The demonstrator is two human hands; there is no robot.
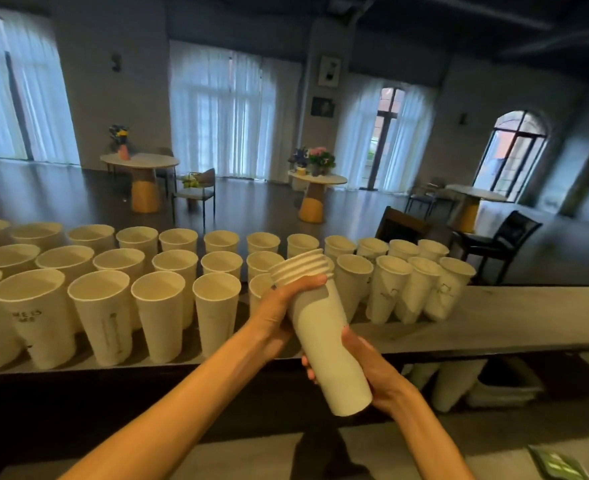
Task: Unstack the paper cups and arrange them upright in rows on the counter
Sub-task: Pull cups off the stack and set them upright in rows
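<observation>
**Paper cups: stack in hand, rows on counter**

Item 1. Stack of cups (324, 327): white paper, nested, several rolled rims showing at its upper end. Held in the air above the near edge of the counter (493, 320), just right of frame centre, tilted with the mouth towards 11 o'clock and the base towards 5 o'clock.

Item 2. Left hand (279, 313): reaches in from 7 o'clock. Thumb laid across the stack just under the rims; fingers wrapped behind and clamped on the upper part.

Item 3. Right hand (365, 372): reaches in from 5 o'clock. Cradles the lower part of the stack from beneath, fingers curled closed around its wall near the base.

Item 4. Standing cups (161, 317): upright, open mouths up, in three rows running across the counter from 9 o'clock to about 3 o'clock. The near row ends just left of the held stack; the two far rows carry on behind it. Some cups bear dark handwritten marks, too small to read.

Item 5. Under-counter shelf at 4 o'clock: further cups (455, 382) and a pale bin (504, 389), partly in shadow.

Item 6. Background: round tables (140, 161) with flowers, dark chairs (497, 244), curtained windows.
</observation>
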